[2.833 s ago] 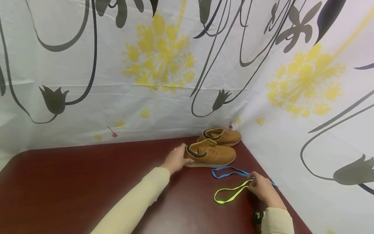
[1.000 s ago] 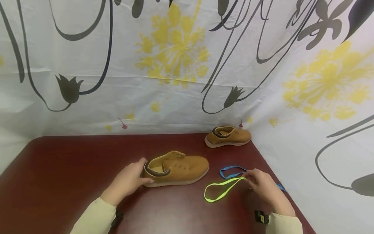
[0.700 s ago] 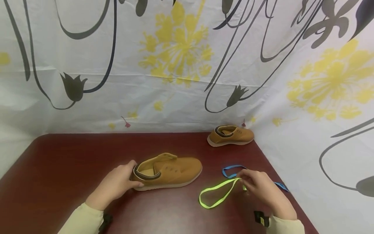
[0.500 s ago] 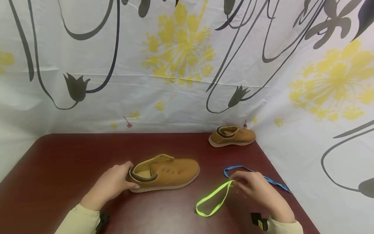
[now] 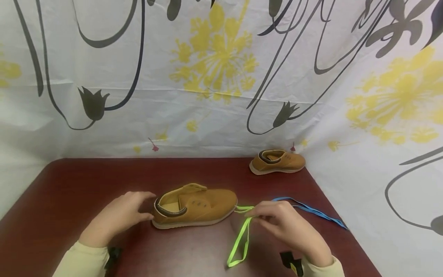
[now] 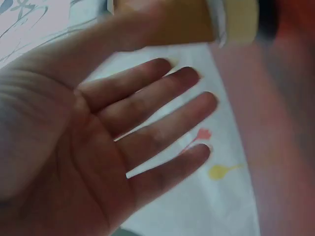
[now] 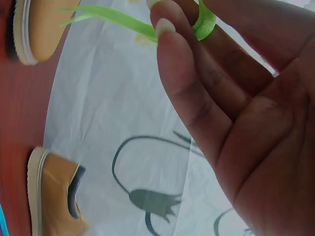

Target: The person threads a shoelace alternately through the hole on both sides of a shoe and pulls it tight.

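Note:
A tan shoe point(image 5: 195, 206) stands on the dark red table point(image 5: 69, 200), toe to the right. My left hand point(image 5: 138, 207) is just behind its heel with the fingers spread and straight, holding nothing; in the left wrist view the open palm point(image 6: 147, 132) shows below the shoe point(image 6: 187, 22). My right hand point(image 5: 256, 215) pinches a neon green lace point(image 5: 243, 238) close to the shoe's toe. The lace loop trails toward me. In the right wrist view the green lace point(image 7: 118, 19) is pinched between the fingertips point(image 7: 162, 29).
A second tan shoe point(image 5: 277, 161) stands at the table's back right corner. A blue lace point(image 5: 311, 211) lies on the table beyond my right hand. A flowered white sheet point(image 5: 207, 96) walls the table at the back and right.
My left hand pulled the near shoe from the back corner toward me and has let go of its heel. My right hand carried the green lace left, up to the shoe's toe.

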`<act>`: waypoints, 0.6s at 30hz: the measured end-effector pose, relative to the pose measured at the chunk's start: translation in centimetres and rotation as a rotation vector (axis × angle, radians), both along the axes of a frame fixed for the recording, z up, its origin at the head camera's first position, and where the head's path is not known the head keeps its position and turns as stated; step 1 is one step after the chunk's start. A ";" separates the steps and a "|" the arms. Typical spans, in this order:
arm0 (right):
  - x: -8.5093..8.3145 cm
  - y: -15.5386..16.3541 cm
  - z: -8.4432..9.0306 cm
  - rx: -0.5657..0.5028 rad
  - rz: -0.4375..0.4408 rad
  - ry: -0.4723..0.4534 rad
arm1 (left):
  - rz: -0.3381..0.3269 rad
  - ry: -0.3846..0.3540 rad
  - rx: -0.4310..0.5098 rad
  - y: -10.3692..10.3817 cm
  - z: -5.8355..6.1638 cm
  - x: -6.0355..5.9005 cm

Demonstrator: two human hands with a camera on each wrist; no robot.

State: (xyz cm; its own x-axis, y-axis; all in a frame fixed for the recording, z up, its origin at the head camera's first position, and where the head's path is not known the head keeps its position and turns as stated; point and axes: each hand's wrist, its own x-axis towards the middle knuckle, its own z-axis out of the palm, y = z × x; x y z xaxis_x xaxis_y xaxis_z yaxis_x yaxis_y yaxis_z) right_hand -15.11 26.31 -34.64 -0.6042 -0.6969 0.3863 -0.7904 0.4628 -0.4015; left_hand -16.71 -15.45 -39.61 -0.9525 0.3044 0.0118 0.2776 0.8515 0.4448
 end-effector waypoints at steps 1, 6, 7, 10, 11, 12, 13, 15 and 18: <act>-0.1 -0.4 0.0 0.000 0.009 0.005 | 0.002 0.023 -0.003 -0.2 0.2 0.0; -0.6 -1.9 -0.4 0.031 0.030 -0.024 | 0.061 0.172 0.027 -0.3 0.9 -0.2; -0.7 -2.2 -0.5 0.036 0.033 -0.026 | 0.072 0.198 0.039 -0.1 0.9 -0.3; -0.9 -3.2 -0.8 0.037 0.052 -0.034 | 0.080 0.267 0.059 0.4 1.0 -0.3; -0.9 -3.5 -0.9 0.037 0.058 -0.029 | 0.080 0.288 0.064 0.6 1.0 -0.3; -0.9 -3.7 -1.0 0.036 0.065 -0.025 | 0.082 0.303 0.070 0.7 1.0 -0.3; -0.9 -4.0 -1.1 0.035 0.069 -0.026 | 0.085 0.320 0.075 0.9 1.0 -0.2; -0.9 -4.3 -1.1 0.044 0.075 -0.032 | 0.087 0.357 0.087 1.4 1.0 -0.2; -0.8 -4.7 -1.1 0.050 0.073 -0.032 | 0.094 0.401 0.102 2.3 0.9 -0.3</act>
